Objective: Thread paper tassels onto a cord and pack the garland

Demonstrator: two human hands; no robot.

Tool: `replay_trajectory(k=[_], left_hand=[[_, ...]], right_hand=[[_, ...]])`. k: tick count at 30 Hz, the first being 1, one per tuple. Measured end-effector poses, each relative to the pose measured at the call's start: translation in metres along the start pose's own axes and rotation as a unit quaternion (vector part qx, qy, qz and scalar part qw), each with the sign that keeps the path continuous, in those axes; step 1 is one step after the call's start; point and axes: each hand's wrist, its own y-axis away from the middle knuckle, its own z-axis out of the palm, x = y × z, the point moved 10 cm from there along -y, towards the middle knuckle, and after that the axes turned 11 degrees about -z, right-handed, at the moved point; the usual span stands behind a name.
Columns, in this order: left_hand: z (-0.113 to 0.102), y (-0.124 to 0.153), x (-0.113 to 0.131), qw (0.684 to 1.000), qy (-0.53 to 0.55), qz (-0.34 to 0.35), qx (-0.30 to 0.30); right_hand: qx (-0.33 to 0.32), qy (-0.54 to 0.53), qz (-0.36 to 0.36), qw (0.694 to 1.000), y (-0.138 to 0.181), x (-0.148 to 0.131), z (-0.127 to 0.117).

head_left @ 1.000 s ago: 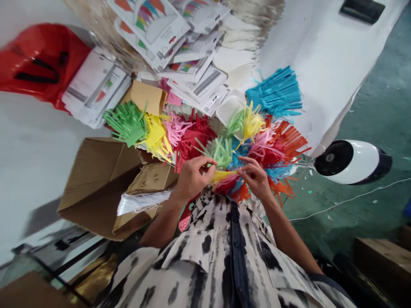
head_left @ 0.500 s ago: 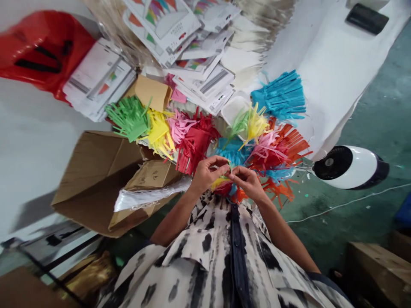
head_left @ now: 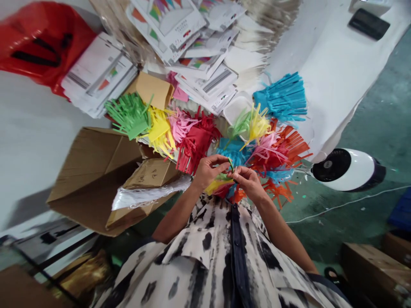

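Observation:
Close to my body, my left hand (head_left: pixel 210 172) and my right hand (head_left: pixel 248 182) meet, fingertips pinched round a thin green paper strip (head_left: pixel 231 164). Below the fingers hang yellow fringe (head_left: pixel 218 185) and some red and orange fringe, partly hidden by the hands. Just beyond lies a blue fringed paper piece (head_left: pixel 236 149). Left of it are red (head_left: pixel 196 137), pink (head_left: pixel 181 124), yellow (head_left: pixel 159 132) and green fringed paper (head_left: pixel 131 114). To the right lie pink fringe (head_left: pixel 269 147), orange fringe (head_left: pixel 292 145) and a blue tassel bunch (head_left: pixel 284 97).
Printed card packs (head_left: pixel 168 28) are piled at the back, with another stack (head_left: pixel 99 79) beside a red plastic bag (head_left: pixel 41 47). An open cardboard box (head_left: pixel 83 175) stands at left. A white-and-black fan (head_left: pixel 349 170) is at right. A dark phone-like object (head_left: pixel 369 24) lies at the far right.
Between my fingertips the green strip now shows more, standing up in a curve. My hands have parted slightly, and more yellow and green fringe appears beneath them. The view has shifted a little.

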Motion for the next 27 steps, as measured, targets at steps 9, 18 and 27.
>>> replay_trajectory(k=[9, 18, 27], left_hand=[[-0.001, 0.001, -0.005, 0.999, 0.031, -0.010, 0.031], [0.031, 0.002, -0.022, 0.989, 0.100, -0.047, -0.098], [0.009, -0.010, -0.010, 0.989, -0.137, 0.057, -0.028]], right_hand=[[0.036, 0.007, -0.022, 0.999, -0.003, -0.007, 0.000], [0.019, -0.006, 0.001, 1.000, -0.004, 0.007, -0.002], [0.031, 0.216, -0.117, 0.969, -0.007, -0.028, -0.012]])
